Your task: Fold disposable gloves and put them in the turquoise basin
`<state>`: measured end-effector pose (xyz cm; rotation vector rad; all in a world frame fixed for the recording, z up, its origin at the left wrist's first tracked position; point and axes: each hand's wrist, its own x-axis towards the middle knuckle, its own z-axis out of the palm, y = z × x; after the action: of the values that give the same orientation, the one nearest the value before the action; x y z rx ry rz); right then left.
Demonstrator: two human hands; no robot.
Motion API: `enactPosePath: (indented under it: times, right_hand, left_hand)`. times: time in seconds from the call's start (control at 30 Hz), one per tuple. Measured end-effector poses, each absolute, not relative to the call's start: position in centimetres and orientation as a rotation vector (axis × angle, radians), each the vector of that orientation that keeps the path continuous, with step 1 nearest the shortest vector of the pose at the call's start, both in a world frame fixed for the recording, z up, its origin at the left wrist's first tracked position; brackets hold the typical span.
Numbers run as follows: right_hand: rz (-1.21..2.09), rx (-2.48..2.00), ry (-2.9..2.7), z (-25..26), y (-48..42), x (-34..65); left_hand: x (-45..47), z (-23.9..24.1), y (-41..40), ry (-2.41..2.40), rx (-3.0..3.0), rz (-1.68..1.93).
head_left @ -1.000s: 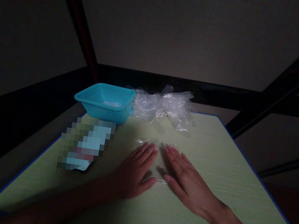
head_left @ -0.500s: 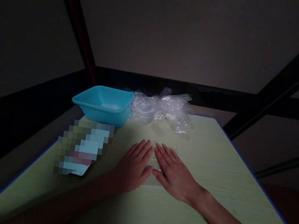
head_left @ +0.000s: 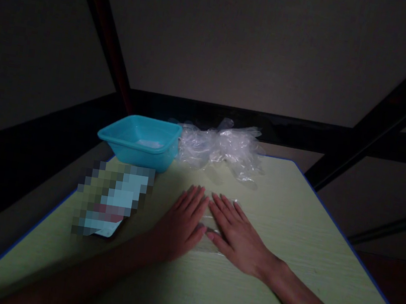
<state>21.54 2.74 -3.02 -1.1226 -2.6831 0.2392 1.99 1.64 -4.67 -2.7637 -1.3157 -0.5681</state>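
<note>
A clear disposable plastic glove (head_left: 208, 244) lies flat on the pale table, mostly covered by my hands, so only its edges and a strip in the middle show. My left hand (head_left: 180, 225) rests palm down on its left part, fingers stretched out. On its right part my right hand (head_left: 238, 233) lies flat too, fingers a little apart. Both thumbs point inward and nearly meet over the film. Farther back sits a loose heap of crumpled clear plastic gloves (head_left: 234, 149), beyond my fingertips.
A turquoise plastic basin (head_left: 137, 155) stands at the back left with something whitish inside. In front of it lies a blurred-out flat object (head_left: 119, 200), perhaps a phone. The wooden-look table (head_left: 307, 269) has a blue edge, and a wall rises behind it.
My left hand has shifted very slightly up and left over the plastic. My right hand stays almost in place; the heap and basin have not moved.
</note>
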Motion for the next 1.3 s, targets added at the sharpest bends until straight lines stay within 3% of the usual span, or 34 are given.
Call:
enactPosePath:
  times: [0.13, 0.27, 0.5, 0.83, 1.3]
  right_hand:
    - [0.259, -0.796, -2.770, -0.5, 2.5, 23.3]
    - [0.202, -0.723, -2.968, 1.2, 1.3, 24.1]
    - [0.121, -0.755, -3.003, 0.8, 0.7, 23.6]
    - [0.029, -0.786, -2.947, 0.7, 1.9, 24.4]
    - [0.598, -0.890, -2.317, 2.6, 2.1, 25.6]
  left_hand:
    - [0.6, -3.1, 0.7, -1.027, -2.792, -0.838]
    - [-0.2, -2.2, -0.4, -0.773, -2.861, -0.776]
    - [0.9, -3.3, -0.8, -0.884, -2.955, -0.470]
    - [1.1, -3.7, -0.7, -1.010, -2.854, -0.674]
    - [-1.2, -0.9, 1.3, -1.307, -2.891, -1.097]
